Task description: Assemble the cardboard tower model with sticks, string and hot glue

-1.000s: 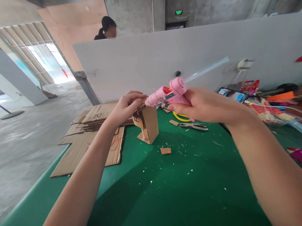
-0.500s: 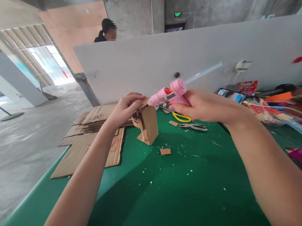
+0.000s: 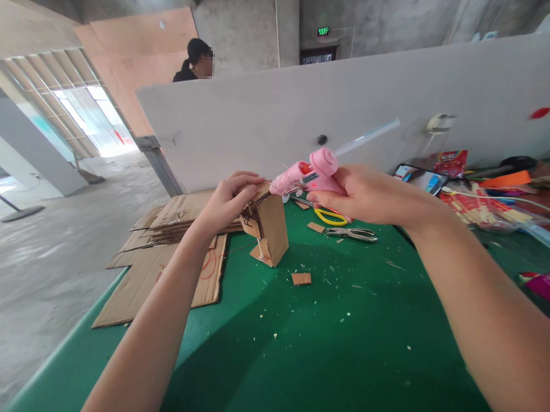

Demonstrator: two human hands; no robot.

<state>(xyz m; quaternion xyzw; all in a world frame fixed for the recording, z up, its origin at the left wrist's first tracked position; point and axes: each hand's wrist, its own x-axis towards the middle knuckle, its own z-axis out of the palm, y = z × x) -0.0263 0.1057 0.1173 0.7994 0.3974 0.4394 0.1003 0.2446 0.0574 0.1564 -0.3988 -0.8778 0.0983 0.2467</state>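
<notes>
A small cardboard structure (image 3: pixel 274 230) stands upright on the green table (image 3: pixel 332 354). My left hand (image 3: pixel 233 198) is closed on its upper left edge, with the thumb on the near side and the fingers over the top. My right hand (image 3: pixel 364 195) grips a pink hot glue gun (image 3: pixel 310 171), a clear glue stick (image 3: pixel 369 137) sticking out of its back. The gun's nozzle is at the top edge of the cardboard, close to my left fingertips; whether glue is coming out cannot be made out. Scissors with yellow handles (image 3: pixel 330 217) lie partly hidden behind the gun.
Flat cardboard sheets (image 3: pixel 184 208) are stacked at the left. Metal pliers (image 3: pixel 351 233) and a cardboard scrap (image 3: pixel 301 279) lie near the structure. A phone (image 3: pixel 419 178) and packaged sticks (image 3: pixel 480 206) sit at the right. Behind a white partition (image 3: pixel 375 95) is a person (image 3: pixel 197 60).
The view has tipped up very slightly. Both hands, the glue gun and the cardboard structure keep nearly the same places.
</notes>
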